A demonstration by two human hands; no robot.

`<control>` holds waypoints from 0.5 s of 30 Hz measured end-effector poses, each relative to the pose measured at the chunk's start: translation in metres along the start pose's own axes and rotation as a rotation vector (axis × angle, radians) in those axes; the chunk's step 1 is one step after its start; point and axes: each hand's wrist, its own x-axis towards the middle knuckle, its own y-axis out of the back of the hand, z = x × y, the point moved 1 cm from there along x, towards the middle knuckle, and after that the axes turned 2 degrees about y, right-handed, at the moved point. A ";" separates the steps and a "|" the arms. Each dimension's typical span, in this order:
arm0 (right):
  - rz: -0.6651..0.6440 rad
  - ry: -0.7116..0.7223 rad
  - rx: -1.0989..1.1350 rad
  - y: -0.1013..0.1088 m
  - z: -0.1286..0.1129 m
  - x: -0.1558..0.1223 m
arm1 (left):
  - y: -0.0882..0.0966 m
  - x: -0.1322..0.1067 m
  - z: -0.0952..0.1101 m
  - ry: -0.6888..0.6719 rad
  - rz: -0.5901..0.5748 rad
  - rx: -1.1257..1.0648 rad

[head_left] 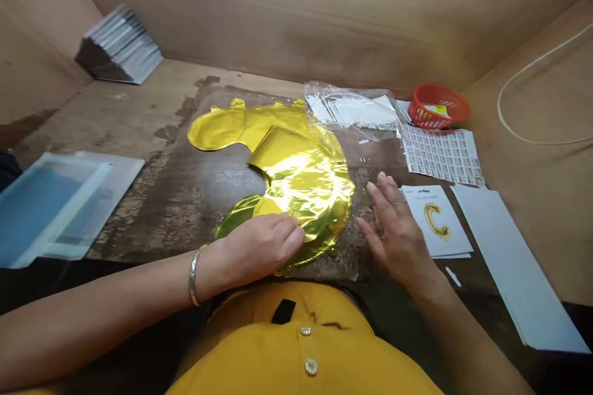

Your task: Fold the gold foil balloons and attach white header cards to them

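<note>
A flat gold foil balloon, curved like a letter C, lies on the worn brown table in front of me. Part of its foil is folded over itself near the middle. My left hand is closed on the lower part of the foil, fingers pinched together at its near edge. To the right of the balloon, my right hand is held with fingers apart and nothing in it. Beside that hand lies a white card printed with a gold C.
Blue-and-clear plastic sleeves lie at left, a stack of cards behind. Toward the back right are a clear bag of white strips, a red basket and a sticker sheet. Long white cards lie at far right.
</note>
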 end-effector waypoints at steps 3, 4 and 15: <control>-0.152 0.010 0.013 -0.013 -0.002 -0.011 | -0.020 -0.016 0.004 0.048 -0.090 -0.110; -0.200 0.026 0.034 -0.015 -0.003 -0.011 | -0.020 -0.020 0.005 0.053 -0.101 -0.133; -0.371 0.188 0.499 -0.061 0.004 0.024 | -0.005 -0.030 -0.009 0.247 -0.244 -0.488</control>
